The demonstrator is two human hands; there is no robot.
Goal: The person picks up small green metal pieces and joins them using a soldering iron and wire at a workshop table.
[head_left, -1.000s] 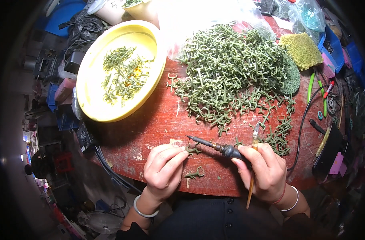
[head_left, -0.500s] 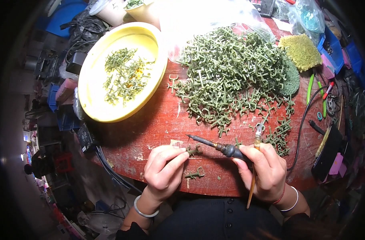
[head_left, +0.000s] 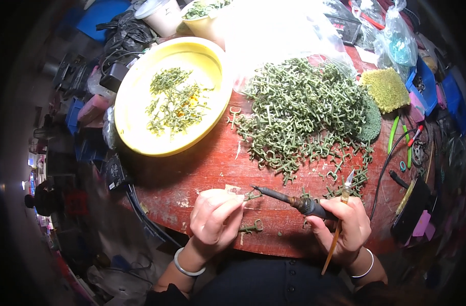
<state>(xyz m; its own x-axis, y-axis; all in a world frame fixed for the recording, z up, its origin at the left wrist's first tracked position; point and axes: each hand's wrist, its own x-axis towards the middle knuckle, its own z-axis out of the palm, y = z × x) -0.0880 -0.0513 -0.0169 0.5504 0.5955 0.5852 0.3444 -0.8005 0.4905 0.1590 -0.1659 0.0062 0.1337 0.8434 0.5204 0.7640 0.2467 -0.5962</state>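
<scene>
One green part [head_left: 254, 196], over the near side of the table [head_left: 212, 169], is pinched in the nearly closed fingertips of the left hand [head_left: 215, 219]; the right hand [head_left: 349, 228], curled tight, grips an iron [head_left: 308, 205] and a knife [head_left: 334, 241] together. That crowded grip could let the iron slip, burning the left hand or marring the part. Its long axis runs roughly left to right, free end rightward.

A bare lane of red table [head_left: 205, 172] runs between the yellow basin [head_left: 179, 151] at far left and the left hand [head_left: 215, 219]. The green pile [head_left: 304, 102] blocks the far middle. The soldering iron [head_left: 289, 199] bars the way toward the right hand [head_left: 349, 224], a loose green piece [head_left: 252, 227] lies nearer, and a black cable [head_left: 380, 177] curves at right.
</scene>
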